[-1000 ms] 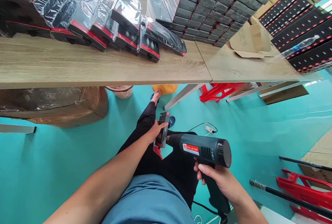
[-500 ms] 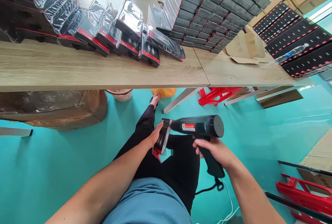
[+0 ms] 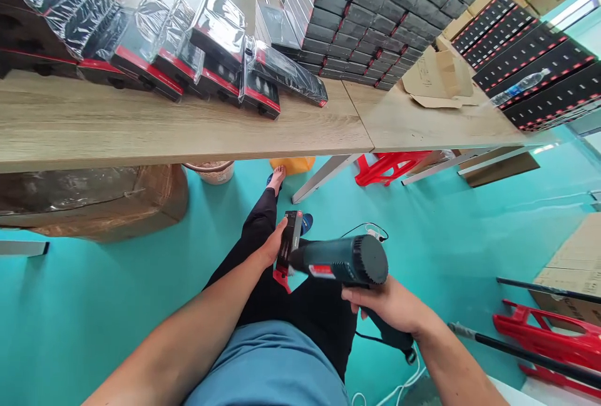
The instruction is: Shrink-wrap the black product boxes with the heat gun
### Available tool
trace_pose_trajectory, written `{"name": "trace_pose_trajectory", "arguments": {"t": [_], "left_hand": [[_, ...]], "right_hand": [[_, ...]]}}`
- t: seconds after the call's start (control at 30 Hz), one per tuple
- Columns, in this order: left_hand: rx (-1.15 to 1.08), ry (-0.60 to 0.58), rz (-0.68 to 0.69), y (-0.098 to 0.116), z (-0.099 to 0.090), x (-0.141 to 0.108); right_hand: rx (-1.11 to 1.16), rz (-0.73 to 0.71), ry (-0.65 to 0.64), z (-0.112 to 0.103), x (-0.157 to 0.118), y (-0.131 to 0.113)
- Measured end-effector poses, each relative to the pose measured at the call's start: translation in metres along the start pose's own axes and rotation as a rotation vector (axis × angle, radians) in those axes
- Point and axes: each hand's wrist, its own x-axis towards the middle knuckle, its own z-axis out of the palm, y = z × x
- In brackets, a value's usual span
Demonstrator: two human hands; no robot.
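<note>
My left hand (image 3: 273, 245) grips a slim black product box (image 3: 291, 234) with a grey side, held above my lap. Round the handle of a dark green heat gun (image 3: 347, 260) my right hand (image 3: 382, 306) is closed. The gun's nozzle points left at the lower part of the box, very near it; whether they touch I cannot tell. Below the box shows the red edge of the stool (image 3: 282, 281) between my legs. On the table, several black and red boxes (image 3: 220, 30) lie in loose or shiny clear film.
A tall stack of dark boxes (image 3: 375, 17) stands on the wooden table (image 3: 188, 130), beside flattened cardboard (image 3: 439, 80). Below are a large carton (image 3: 154, 205), a basket (image 3: 213, 171) and a table leg (image 3: 323, 177). White cables (image 3: 399, 390) lie on the floor.
The heat gun has moved down and turned, its nozzle going from the box's upper end to its lower part. The box has shifted slightly left. Both hands keep their hold.
</note>
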Motion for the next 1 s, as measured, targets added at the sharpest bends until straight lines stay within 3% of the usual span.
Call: {"name": "trace_pose_trajectory", "arguments": {"t": [0.1, 0.17, 0.23, 0.4, 0.67, 0.9, 1.0], "left_hand": [[0.049, 0.094, 0.051, 0.01, 0.002, -0.009], [0.029, 0.117, -0.015, 0.019, 0.004, -0.018], [-0.063, 0.057, -0.092, 0.029, 0.008, -0.027], [-0.239, -0.144, -0.086, 0.04, 0.019, -0.042], [-0.112, -0.198, -0.23, 0.033, 0.013, -0.039], [-0.087, -0.228, -0.291, 0.034, 0.015, -0.042], [-0.056, -0.191, -0.305, 0.033, 0.017, -0.04]], "right_hand": [[0.263, -0.074, 0.159, 0.006, -0.004, 0.01], [0.483, -0.068, 0.185, 0.009, -0.009, 0.021], [0.679, -0.017, 0.188, 0.012, -0.014, 0.034], [0.996, 0.037, 0.214, 0.025, -0.024, 0.063], [1.166, 0.01, 0.221, 0.031, -0.012, 0.069], [1.244, -0.013, 0.227, 0.025, 0.007, 0.054], [1.153, -0.058, 0.218, 0.027, 0.005, 0.046]]}}
